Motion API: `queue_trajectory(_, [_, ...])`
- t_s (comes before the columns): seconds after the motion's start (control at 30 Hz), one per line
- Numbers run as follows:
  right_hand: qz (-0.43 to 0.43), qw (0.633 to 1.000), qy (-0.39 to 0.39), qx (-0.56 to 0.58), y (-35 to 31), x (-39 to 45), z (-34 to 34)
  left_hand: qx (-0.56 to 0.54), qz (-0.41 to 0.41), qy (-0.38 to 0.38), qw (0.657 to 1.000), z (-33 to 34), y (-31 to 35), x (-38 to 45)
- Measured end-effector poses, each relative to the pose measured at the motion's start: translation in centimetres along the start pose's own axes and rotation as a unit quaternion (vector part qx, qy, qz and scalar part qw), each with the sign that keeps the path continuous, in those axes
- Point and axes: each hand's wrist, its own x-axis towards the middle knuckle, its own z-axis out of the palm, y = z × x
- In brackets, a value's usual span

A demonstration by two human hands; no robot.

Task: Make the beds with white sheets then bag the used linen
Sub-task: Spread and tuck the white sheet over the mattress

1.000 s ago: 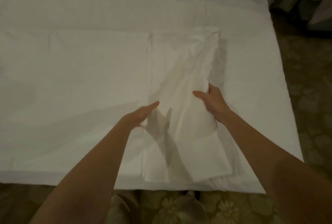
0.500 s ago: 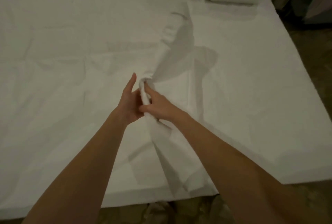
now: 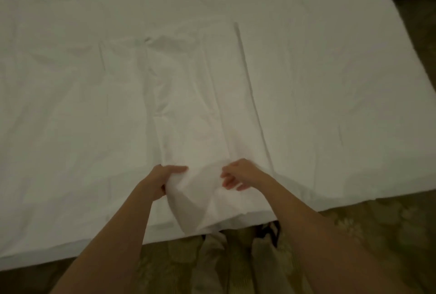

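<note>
Fingers of left hand [image 3: 162,179] grip the white sheet [image 3: 195,128] on the bed [image 3: 330,81]; right hand [image 3: 238,173] hovers loosely spread.

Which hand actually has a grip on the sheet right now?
The left hand: its thumb and fingers pinch a raised fold of the white sheet near the bed's edge. The right hand has loose, spread fingers on the cloth, gripping nothing.

The white sheet [image 3: 193,105] is matt woven cloth, soft and creased, with pressed fold lines running from the bed's [image 3: 330,81] near edge toward its far edge (no sheen anywhere). Where the left hand [image 3: 162,180] grips it at the near edge, the cloth bunches into limp folds. The carpet [image 3: 377,223] below that edge looks dull, patterned pile.
</note>
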Motion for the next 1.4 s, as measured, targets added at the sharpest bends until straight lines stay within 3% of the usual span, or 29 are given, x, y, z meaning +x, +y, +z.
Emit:
queue_trajectory(0.1, [0.022,0.996,0.013,0.084,3.1,-1.2,-0.2,0.018,-0.007,-0.021,1.000,0.0,-2.6,-1.7])
queue_trajectory(0.2, [0.018,0.991,0.013,0.129,4.5,-2.3,1.0,0.009,0.038,-0.016,0.999,0.4,-4.3,-2.8])
queue_trajectory(0.27, [0.055,0.984,-0.030,0.167,5.4,-3.3,1.9,-0.015,0.079,-0.012,0.997,0.6,-4.5,-3.5])
queue_trajectory(0.37, [0.126,0.963,-0.162,0.177,7.8,-4.8,3.7,-0.028,0.135,-0.012,0.990,0.6,-3.7,-5.6])
queue_trajectory(0.43, [0.132,0.944,-0.186,0.237,9.0,-5.4,5.1,-0.042,0.166,-0.004,0.985,0.5,-3.2,-6.8])
queue_trajectory(0.5, [0.053,0.890,-0.079,0.446,9.6,-5.0,5.8,-0.062,0.172,0.003,0.983,0.3,-3.5,-7.5])
queue_trajectory(0.57, [-0.007,0.779,0.048,0.625,9.5,-4.5,5.8,-0.036,0.146,-0.010,0.989,0.8,-5.1,-7.7])
queue_trajectory(0.6, [-0.014,0.727,0.076,0.682,9.4,-4.4,5.5,-0.002,0.126,-0.013,0.992,1.3,-6.3,-7.6])
queue_trajectory(0.67, [-0.016,0.682,0.096,0.725,9.3,-4.6,4.6,0.054,0.123,0.013,0.991,2.2,-8.4,-7.5])
queue_trajectory(0.73, [-0.021,0.667,0.108,0.737,9.3,-4.8,4.1,0.043,0.163,0.059,0.984,2.3,-9.1,-7.5])
queue_trajectory(0.87, [-0.004,0.676,0.142,0.723,10.5,-4.6,4.4,-0.006,0.190,0.109,0.976,1.4,-10.2,-7.2])
queue_trajectory(0.93, [0.019,0.709,0.174,0.683,11.5,-4.3,4.4,0.027,0.173,0.143,0.974,1.8,-11.1,-6.6])
queue_trajectory(1.0, [0.058,0.763,0.243,0.596,12.6,-4.3,3.7,0.042,0.154,0.157,0.975,2.2,-11.2,-5.7])
queue_trajectory(1.07, [0.069,0.828,0.353,0.431,12.8,-4.4,2.4,0.019,0.151,0.147,0.977,2.2,-10.3,-5.2])
queue_trajectory(1.17, [0.039,0.845,0.449,0.287,12.0,-4.4,0.2,-0.034,0.172,0.143,0.974,1.6,-8.2,-4.4])
queue_trajectory(1.23, [-0.002,0.864,0.437,0.249,10.7,-3.7,-1.0,-0.032,0.183,0.156,0.970,1.2,-6.8,-3.6])
queue_trajectory(1.33, [-0.086,0.915,0.360,0.160,7.1,-2.3,-2.6,-0.043,0.194,0.171,0.965,0.8,-4.8,-2.1])
queue_trajectory(1.4, [-0.107,0.924,0.348,0.114,4.4,-1.1,-3.4,-0.025,0.204,0.188,0.960,0.7,-3.5,-1.2])
